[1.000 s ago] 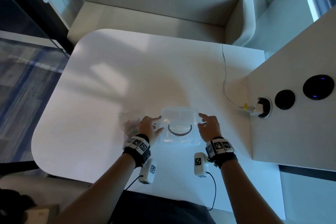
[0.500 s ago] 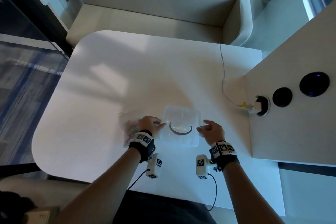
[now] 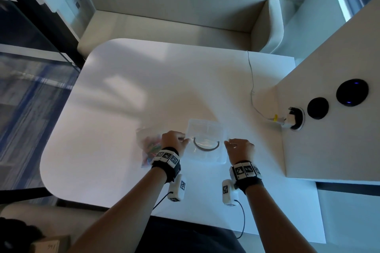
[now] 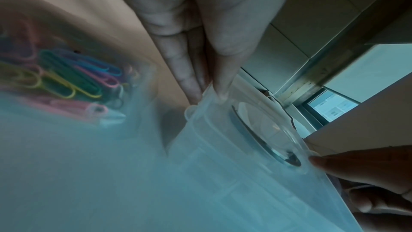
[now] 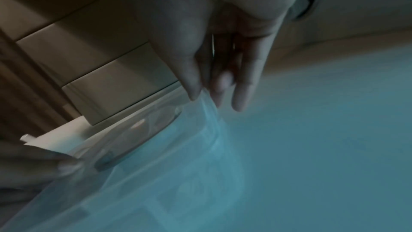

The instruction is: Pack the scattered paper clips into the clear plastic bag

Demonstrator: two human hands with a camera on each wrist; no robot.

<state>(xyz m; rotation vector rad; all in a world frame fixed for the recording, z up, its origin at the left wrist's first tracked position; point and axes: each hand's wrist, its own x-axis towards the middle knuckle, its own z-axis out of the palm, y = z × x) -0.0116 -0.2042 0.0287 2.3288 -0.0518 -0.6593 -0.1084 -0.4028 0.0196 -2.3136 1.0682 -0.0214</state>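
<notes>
A clear plastic bag (image 3: 149, 144) with several coloured paper clips (image 4: 67, 84) inside lies on the white table (image 3: 133, 88), just left of my left wrist. Beside it sits a clear plastic box (image 3: 207, 129) with a dark curved handle (image 3: 206, 146) on its lid. My left hand (image 3: 184, 139) pinches the box's left edge between thumb and finger (image 4: 207, 93). My right hand (image 3: 228, 142) pinches the right edge (image 5: 204, 98). I see no loose clips on the table.
A white counter (image 3: 329, 139) with black round sockets rises at the right, and a thin cable (image 3: 251, 88) runs from it across the table. A pale sofa (image 3: 185, 16) stands beyond the far edge. A glass panel (image 3: 30, 98) is at the left.
Both hands have slid back toward me along the sides of the box and now pinch its edges lower down. The box has shifted slightly nearer with them.
</notes>
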